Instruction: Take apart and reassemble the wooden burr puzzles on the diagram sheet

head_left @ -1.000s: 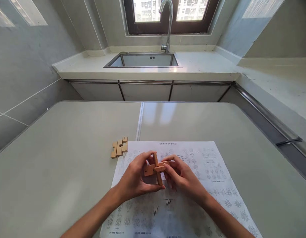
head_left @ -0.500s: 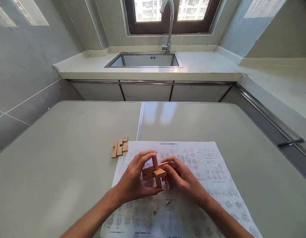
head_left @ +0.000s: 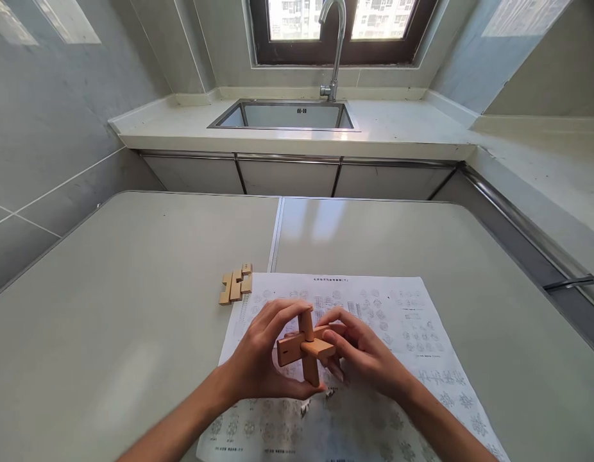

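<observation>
- Left grip (head_left: 264, 354), spread wide, clasps the wooden cross (head_left: 318, 348) by its upright piece (head_left: 305, 325).
- Right grip (head_left: 367, 356) pinches the rear arm (head_left: 321, 332), hiding its end.
- Printed sheet (head_left: 424, 359) lies below both, partly covered.

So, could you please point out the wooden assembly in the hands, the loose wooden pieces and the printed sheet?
Wooden assembly (head_left: 313, 348): head view, on its front jutting block.
Loose wooden pieces (head_left: 235, 287): head view, on the middle piece.
Printed sheet (head_left: 359, 423): head view, on its lower middle part.
</observation>
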{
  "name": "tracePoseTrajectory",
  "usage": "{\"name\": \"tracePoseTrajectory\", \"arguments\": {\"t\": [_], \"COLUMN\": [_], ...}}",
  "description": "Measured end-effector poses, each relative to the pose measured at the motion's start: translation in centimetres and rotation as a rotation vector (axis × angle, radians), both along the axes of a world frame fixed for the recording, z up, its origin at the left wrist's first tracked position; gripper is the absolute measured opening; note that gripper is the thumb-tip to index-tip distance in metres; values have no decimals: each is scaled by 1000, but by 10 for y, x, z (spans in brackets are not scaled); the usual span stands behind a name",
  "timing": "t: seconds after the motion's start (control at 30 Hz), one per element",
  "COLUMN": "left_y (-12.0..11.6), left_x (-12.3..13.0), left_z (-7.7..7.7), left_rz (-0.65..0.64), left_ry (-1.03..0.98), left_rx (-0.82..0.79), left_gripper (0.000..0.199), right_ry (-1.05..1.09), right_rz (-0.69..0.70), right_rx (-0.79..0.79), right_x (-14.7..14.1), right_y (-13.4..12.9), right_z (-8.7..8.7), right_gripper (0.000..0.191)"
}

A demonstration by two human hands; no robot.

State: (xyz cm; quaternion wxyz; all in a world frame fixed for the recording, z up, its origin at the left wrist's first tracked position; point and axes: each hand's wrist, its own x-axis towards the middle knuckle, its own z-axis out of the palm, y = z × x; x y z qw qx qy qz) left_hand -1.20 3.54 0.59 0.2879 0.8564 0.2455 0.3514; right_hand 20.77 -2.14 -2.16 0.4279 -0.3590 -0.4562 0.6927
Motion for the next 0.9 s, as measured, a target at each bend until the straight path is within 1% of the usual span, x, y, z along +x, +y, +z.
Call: {"name": "tracePoseTrajectory", "arguments": {"t": [0.27,0.37,0.47,0.6,0.73,0.83,0.9], "left_y": [0,0,-1,1,5,7,7], "left_x": [0,0,0,0,0,-2,-2], "left_z": [4,4,3,4,4,4,4], "left_rz": [4,4,3,5,40,61,39], "left_ry": [-17,-27,-33,-45,-63,-40,-32], "left_rx": [-52,-64,-72,-82,-138,-145,-151], "left_gripper": [103,101,100,100,95,94,95], "right_ry": [25,-3,-10,88,211,211,200], "right_rz": [9,3,6,45,58,38,29], "right_rx": [12,12,-21,-110,-177,-159,-150], "right_x": [0,0,-1,-3,-1,-1,-2], "right_y": [1,1,0,1,0,-1,-2], "right_z": [8,9,10,8,9,11,11], "right_gripper": [33,35,38,42,37,33,33]}}
